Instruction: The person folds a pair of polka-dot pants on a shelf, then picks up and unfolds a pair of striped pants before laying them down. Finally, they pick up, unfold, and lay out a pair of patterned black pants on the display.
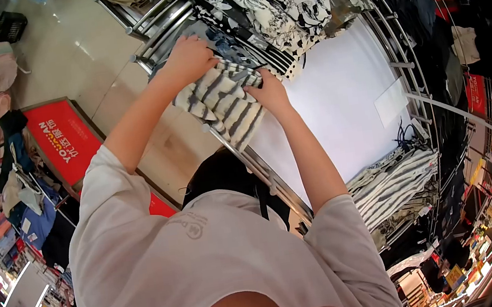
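Cream-and-grey striped cloth garment (226,106): rumpled, stripes wavy
Left hand (191,59): fingers gripping its top
Right hand (270,93): pinching its side

From my remote feed, I'm seeing an off-white T-shirt (210,257), loose and softly creased, with a wide, curved neckline (235,294) down at six o'clock. Over between seven and eight, there's a small greyish print (192,227), lettering around a rounded mark, too faint for me to read. The short, roomy left sleeve (107,187) opens toward nine o'clock; the matching right sleeve (341,228) opens toward four. And just beyond the shirt's hem, near the dial's centre, I'm catching black clothing (218,176).
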`<state>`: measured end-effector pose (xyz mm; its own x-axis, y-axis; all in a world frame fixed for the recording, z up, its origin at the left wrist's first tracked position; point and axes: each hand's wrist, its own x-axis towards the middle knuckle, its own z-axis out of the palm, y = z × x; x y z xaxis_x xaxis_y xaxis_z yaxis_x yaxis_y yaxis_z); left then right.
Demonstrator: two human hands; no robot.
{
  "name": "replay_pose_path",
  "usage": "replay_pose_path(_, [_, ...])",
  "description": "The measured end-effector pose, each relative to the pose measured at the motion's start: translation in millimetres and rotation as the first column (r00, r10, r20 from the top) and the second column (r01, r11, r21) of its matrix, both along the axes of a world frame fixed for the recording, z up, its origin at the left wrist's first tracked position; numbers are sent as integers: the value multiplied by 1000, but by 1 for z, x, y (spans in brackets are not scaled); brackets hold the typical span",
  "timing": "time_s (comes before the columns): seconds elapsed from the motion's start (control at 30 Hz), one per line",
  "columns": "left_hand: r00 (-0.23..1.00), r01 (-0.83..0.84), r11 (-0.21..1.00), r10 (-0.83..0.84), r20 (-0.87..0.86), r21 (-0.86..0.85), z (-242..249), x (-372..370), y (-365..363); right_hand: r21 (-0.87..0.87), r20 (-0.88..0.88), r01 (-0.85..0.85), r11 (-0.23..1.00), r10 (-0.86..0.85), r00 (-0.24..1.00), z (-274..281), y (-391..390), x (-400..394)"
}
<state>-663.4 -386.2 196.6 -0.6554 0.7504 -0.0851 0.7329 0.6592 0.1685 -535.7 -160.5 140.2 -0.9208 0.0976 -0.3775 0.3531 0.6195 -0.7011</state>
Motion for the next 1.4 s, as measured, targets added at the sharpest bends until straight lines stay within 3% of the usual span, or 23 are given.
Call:
replay_pose_path(0.13, [970, 218, 963, -196, -143, 156, 3, -1, -5, -35, -91, 91, 995, -93, 991, -11, -10, -3])
replay_pose_path(0.17, [982, 94, 982, -119, 149, 162, -1, -7, -5, -36, -90, 99, 994, -102, 991, -14, -12, -2])
replay_pose_path(0.2, [903, -25, 991, -34, 428, 132, 0, -9, -4, -63, -116, 98, 993, -105, 988, -16, -12, -1])
replay_pose_path(0.23, [903, -17, 991, -43, 428, 136, 0, -9, -4, -88, -143, 94, 992, -106, 984, -17, -12, 0])
replay_pose_path(0.3, [787, -177, 956, -5, 617, 234, 2, -5, -12, -117, -195, 100, 988, -121, 973, -16, -13, 8])
replay_pose_path(0.33, [851, -69, 969, -66, 520, 237, -4, -6, -19, -98, -196, 115, 989, -132, 972, -13, -16, 13])
replay_pose_path(0.37, [850, -65, 970, -69, 522, 234, -9, -3, -22, -81, -198, 130, 988, -144, 970, -11, -19, 19])
replay_pose_path(0.43, [892, 64, 996, -29, 450, -63, 4, 11, -24, -80, -197, 163, 983, -176, 965, 3, -30, 43])
replay_pose_path(0.47, [909, 47, 987, 20, 417, -151, 13, 25, -25, -119, -200, 165, 979, -186, 962, 10, -35, 55])
replay_pose_path(0.6, [835, 80, 996, -40, 548, -49, 44, 80, -58, -215, -259, 160, 963, -214, 942, 44, -61, 119])
replay_pose_path(0.7, [798, 111, 994, -75, 597, -23, 73, 161, -91, -273, -281, 102, 957, -181, 943, 68, -81, 197])
replay_pose_path(0.8, [587, 223, 961, 0, 809, -161, 120, 250, -100, -363, -178, -50, 930, -16, 984, 101, -94, 281])
replay_pose_path(0.83, [482, 239, 951, 62, 874, -199, 130, 284, -104, -373, -53, -74, 925, 58, 997, 123, -97, 308])
replay_pose_path(0.9, [342, 348, 924, 33, 939, -159, 146, 349, -111, -530, -65, -161, 832, 149, 987, 131, -106, 372])
replay_pose_path(0.93, [357, 358, 920, 26, 934, -162, 149, 386, -114, -526, -80, -158, 836, 137, 987, 136, -110, 405])
replay_pose_path(1.0, [374, 467, 884, -159, 914, -38, 149, 454, -120, -524, -98, -240, 818, 222, 970, 146, -119, 472])
replay_pose_path(1.03, [385, 480, 876, -165, 908, -45, 152, 481, -119, -520, -113, -235, 821, 206, 972, 146, -122, 507])
replay_pose_path(1.1, [186, 431, 897, -193, 963, 97, 159, 529, -113, -658, -53, -90, 747, 74, 996, 144, -122, 572])
replay_pose_path(1.17, [150, 403, 910, -172, 974, 99, 171, 568, -104, -702, -52, -10, 712, -37, 998, 166, -111, 625])
replay_pose_path(1.23, [36, 325, 816, -516, 856, 478, 183, 600, -88, -755, 177, 212, 621, -118, 977, 212, -100, 673])
replay_pose_path(1.3, [-31, 385, 746, -578, 816, 543, 219, 627, -62, -786, 110, 211, 581, -204, 973, 240, -94, 719])
replay_pose_path(1.37, [-210, 422, 720, -514, 832, 551, 242, 653, -37, -812, 48, 221, 540, -317, 947, 264, -94, 765])
replay_pose_path(1.4, [-200, 498, 663, -539, 818, 559, 243, 664, -30, -763, -49, 202, 614, -366, 929, 276, -94, 784])
